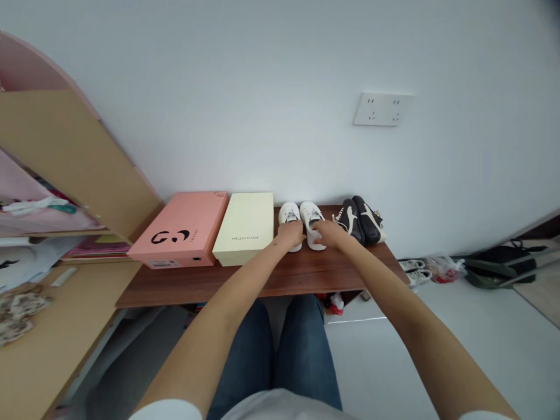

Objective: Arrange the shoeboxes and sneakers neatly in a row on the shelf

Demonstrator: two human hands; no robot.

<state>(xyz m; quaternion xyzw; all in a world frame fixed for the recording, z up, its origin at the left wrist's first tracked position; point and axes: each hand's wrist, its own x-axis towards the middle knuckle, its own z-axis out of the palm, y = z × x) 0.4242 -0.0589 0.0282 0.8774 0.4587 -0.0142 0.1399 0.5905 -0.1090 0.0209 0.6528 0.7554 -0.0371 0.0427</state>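
Observation:
Two white sneakers stand side by side on the brown wooden shelf top (262, 284), toes toward the wall. My left hand (290, 233) is closed on the heel part of the left white sneaker (289, 211). Around the collar of the right white sneaker (308, 210) curl the fingers of my right hand (329, 232); its thumb side is partly hidden. Just right of that hand sits a pair of black-and-white sneakers (370, 220). A pale yellow shoebox (247, 219) lies left of the white pair, beside a larger pink shoebox (188, 221).
A wooden desk (65, 321) with a shelf unit (65, 134) stands at the left. The white wall (262, 116) with a socket plate (383, 109) rises behind. On the floor at right are more sneakers (417, 275), a plastic bag (444, 268) and a dark bag (499, 265).

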